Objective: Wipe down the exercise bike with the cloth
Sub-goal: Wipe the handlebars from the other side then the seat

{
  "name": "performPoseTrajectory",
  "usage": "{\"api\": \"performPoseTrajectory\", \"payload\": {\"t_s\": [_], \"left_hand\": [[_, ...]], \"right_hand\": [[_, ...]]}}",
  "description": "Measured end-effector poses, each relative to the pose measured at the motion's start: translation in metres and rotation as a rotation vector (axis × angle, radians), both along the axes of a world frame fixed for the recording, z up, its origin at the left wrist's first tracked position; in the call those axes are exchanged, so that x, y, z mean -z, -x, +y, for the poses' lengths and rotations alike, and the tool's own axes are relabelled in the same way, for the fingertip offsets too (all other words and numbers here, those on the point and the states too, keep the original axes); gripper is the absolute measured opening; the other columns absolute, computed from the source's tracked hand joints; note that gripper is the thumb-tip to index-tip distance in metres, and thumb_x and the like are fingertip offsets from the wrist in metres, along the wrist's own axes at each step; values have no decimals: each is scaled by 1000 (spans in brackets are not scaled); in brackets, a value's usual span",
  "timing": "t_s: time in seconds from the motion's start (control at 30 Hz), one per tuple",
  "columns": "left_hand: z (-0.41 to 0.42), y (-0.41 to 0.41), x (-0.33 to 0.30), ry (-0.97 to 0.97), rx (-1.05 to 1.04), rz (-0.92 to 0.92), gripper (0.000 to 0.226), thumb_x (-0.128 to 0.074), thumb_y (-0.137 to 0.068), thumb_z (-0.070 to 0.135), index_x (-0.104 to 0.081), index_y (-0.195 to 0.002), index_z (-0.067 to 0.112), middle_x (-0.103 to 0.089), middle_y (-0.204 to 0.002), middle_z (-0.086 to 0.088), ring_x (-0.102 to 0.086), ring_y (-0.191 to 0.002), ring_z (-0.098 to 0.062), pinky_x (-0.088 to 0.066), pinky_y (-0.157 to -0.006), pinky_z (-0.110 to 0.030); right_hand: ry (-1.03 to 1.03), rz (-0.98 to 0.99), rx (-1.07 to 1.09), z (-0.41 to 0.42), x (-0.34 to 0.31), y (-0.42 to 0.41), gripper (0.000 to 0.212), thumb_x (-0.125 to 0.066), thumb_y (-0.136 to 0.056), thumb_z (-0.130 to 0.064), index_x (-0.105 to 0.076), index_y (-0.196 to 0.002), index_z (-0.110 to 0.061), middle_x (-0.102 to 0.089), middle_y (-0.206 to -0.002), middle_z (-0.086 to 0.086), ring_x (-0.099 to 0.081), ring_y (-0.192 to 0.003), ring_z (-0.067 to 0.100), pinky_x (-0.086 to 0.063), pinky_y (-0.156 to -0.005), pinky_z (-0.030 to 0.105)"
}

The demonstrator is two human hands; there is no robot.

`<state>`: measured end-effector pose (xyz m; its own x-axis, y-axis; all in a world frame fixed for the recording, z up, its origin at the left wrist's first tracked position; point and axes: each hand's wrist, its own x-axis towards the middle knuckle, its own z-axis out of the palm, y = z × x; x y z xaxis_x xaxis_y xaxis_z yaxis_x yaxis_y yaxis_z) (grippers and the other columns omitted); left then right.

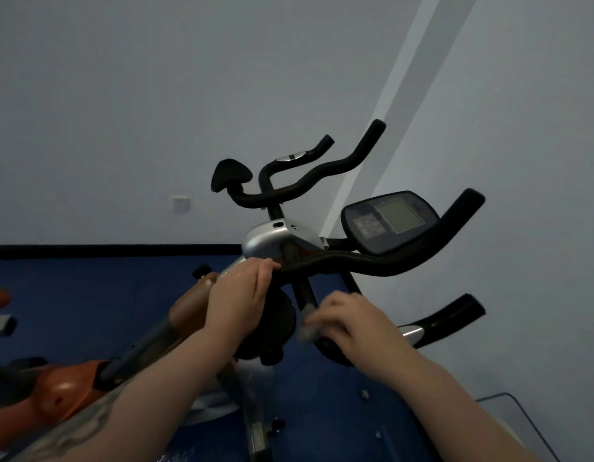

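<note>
Left hand curls its fingers over the handlebar; right hand, blurred, pinches a cloth below it.

The blue floor carries the exercise bike, with a second, orange machine standing just beside it.

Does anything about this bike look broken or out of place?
Nothing looks broken. The bike's console and handlebars appear intact. The left hand rests by the handlebar stem; the right hand holds a blurred pale cloth against the post. The tilt is just the head camera's angle.
</note>
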<state>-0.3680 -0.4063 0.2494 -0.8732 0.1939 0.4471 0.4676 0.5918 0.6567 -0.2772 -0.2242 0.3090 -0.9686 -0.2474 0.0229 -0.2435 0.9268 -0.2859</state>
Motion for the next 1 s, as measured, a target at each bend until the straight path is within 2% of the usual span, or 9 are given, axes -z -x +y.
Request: {"api": "performPoseTrajectory", "payload": {"t_s": [0.1,0.2,0.3,0.43,0.57,0.7,0.87,0.97,1.0], "left_hand": [[1,-1,2,-8,14,-11,57,-19,-93,40,-68,-110,16,-69,-103,-1,-63,-95,-21,-52,-78,-41],[2,0,6,-33,-14,-29,51,-22,-95,38,-68,-109,20,-68,-101,2,-63,-94,-17,-50,-77,-35],[2,1,6,-61,-44,-57,51,-21,-96,43,-68,-106,26,-67,-98,9,-61,-90,-10,-47,-76,-31],[3,1,6,-126,-42,-91,49,-23,-96,44,-69,-101,27,-67,-94,10,-61,-88,-8,-48,-76,-32],[1,0,9,-148,-8,-97,48,-21,-95,46,-66,-102,30,-64,-92,13,-60,-86,-5,-49,-75,-32],[-2,4,13,-102,54,-24,49,-21,-90,41,-66,-104,27,-60,-93,18,-55,-88,-1,-43,-71,-23],[-6,10,14,-306,168,-162,32,-27,-93,49,-59,-94,44,-62,-91,24,-57,-95,6,-42,-78,-10],[-16,25,14,-374,276,-236,30,-34,-91,52,-62,-94,42,-63,-95,22,-59,-97,1,-42,-79,-12],[-20,36,16,-387,286,-225,29,-36,-91,50,-63,-95,41,-62,-95,22,-59,-96,-1,-44,-79,-15]], "right_hand": [[92,53,128,-16,1,19,27,-55,-96,-18,-67,-118,-28,-55,-112,-7,-51,-105,15,-45,-91,32],[-49,28,41,-9,6,16,24,-55,-95,-22,-68,-113,-31,-53,-110,-11,-52,-103,15,-47,-86,33],[-30,-36,13,-2,0,18,22,-59,-91,-24,-70,-107,-34,-55,-107,-13,-56,-102,15,-48,-87,35],[9,115,148,-24,4,39,25,-53,-96,-25,-69,-113,-32,-57,-110,-7,-56,-102,17,-48,-86,36],[14,152,216,-25,12,32,25,-53,-96,-26,-67,-116,-33,-55,-107,-9,-56,-98,15,-47,-81,29],[135,121,274,-19,14,23,24,-61,-92,-23,-70,-111,-34,-55,-99,-16,-55,-88,2,-39,-72,10],[86,165,373,-43,9,46,20,-58,-94,-19,-70,-107,-28,-57,-104,-17,-54,-93,3,-43,-79,18],[178,50,378,-28,-9,39,24,-64,-89,-18,-70,-98,-40,-57,-97,-23,-54,-92,-5,-41,-81,15],[234,96,409,-23,-18,39,27,-66,-87,-18,-68,-95,-43,-58,-96,-23,-54,-93,-6,-42,-81,15]]}}
